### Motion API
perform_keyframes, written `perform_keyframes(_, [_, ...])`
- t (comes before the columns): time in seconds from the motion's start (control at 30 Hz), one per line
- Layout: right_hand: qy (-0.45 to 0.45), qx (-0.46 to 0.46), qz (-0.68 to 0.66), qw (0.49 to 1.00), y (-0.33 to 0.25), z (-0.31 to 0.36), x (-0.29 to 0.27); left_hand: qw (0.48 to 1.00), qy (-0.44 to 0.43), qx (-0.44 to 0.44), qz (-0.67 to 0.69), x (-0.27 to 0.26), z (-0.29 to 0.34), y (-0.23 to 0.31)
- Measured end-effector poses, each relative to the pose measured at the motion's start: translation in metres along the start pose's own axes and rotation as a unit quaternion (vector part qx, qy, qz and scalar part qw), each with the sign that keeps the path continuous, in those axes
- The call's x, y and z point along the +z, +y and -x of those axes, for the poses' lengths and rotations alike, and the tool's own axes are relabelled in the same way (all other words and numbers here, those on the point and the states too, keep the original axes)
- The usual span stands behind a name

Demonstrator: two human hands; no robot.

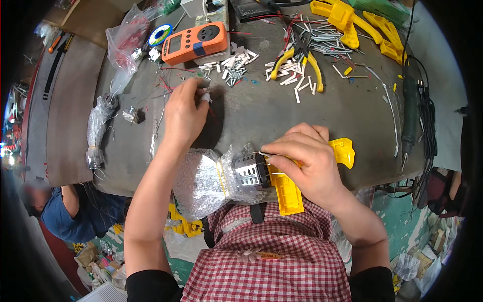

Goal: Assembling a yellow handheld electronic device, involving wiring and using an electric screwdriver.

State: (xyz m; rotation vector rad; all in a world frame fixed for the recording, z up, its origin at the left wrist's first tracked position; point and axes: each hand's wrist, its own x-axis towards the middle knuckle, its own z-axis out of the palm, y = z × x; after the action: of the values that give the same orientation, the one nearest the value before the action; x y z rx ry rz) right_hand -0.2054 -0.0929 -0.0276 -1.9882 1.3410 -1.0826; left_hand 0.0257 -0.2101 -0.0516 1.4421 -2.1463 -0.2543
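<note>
My right hand (pixel 307 162) pinches a thin wire (pixel 263 153) between thumb and forefinger, just above an opened yellow pistol-shaped tool housing (pixel 289 197). A slotted silver metal sleeve (pixel 248 171) with a dark collar sits against that housing. Bubble wrap (pixel 200 178) covers the sleeve's left end, with a yellow band around it. The tool lies across the table's front edge at my lap. Farther left and forward, my left hand (pixel 186 110) is closed near the tabletop. Something small and whitish shows at its fingertips, too small to name.
Beyond my left hand lies an orange multimeter (pixel 195 43) near piles of white sleeves (pixel 236 63) and small screws. Yellow-handled pliers (pixel 302 63) lie behind, with more yellow housings (pixel 347 20). A soldering iron (pixel 409 121) hangs at right. Another person (pixel 78 211) is at lower left.
</note>
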Motion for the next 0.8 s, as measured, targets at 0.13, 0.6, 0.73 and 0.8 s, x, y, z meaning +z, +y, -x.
perform_keyframes(0.13, [0.010,0.028,-0.003,1.000,0.002,0.001,0.002,0.990,0.066,-0.038,0.122,0.001,0.013,0.013])
perform_keyframes(0.6, [0.006,0.053,-0.012,0.999,0.001,0.002,0.003,0.989,-0.048,0.032,0.139,-0.022,0.036,0.042])
perform_keyframes(0.73, [0.008,0.075,-0.017,0.997,-0.001,-0.001,0.004,0.972,-0.118,0.073,0.191,-0.025,0.050,0.070])
perform_keyframes(0.8, [0.011,0.081,-0.017,0.996,-0.003,-0.001,0.004,0.975,-0.095,0.121,0.164,-0.023,0.052,0.071])
